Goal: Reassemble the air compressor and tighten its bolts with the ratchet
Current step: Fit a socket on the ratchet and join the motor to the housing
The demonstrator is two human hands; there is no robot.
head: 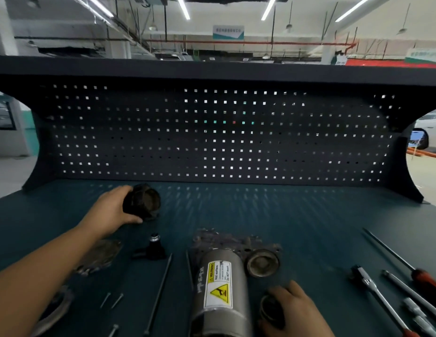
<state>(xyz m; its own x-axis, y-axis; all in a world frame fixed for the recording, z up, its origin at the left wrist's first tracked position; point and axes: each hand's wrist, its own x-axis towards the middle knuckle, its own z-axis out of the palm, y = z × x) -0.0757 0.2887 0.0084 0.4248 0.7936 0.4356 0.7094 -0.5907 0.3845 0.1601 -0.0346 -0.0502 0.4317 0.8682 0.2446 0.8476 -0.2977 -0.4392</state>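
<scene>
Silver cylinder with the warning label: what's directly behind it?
A corroded metal housing, with a round cup-shaped part at its right. The silver cylinder covers the housing's near side, so any joint is hidden.

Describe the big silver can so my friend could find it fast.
From the dark pegboard wall, come down the green benchtop to the middle of its near edge. The silver cylinder lies there, just left of the right hand. Unlike the dark, rusty parts around it, it carries a white label with a yellow warning triangle.

- Workshop, this one: dark pegboard (212, 132) backing the desk (309, 215).
- Ratchet (375, 291) and screwdriver (426, 279) laid out on it.
- Strip lights (184, 7), bare pipes (260, 42) overhead.
</scene>
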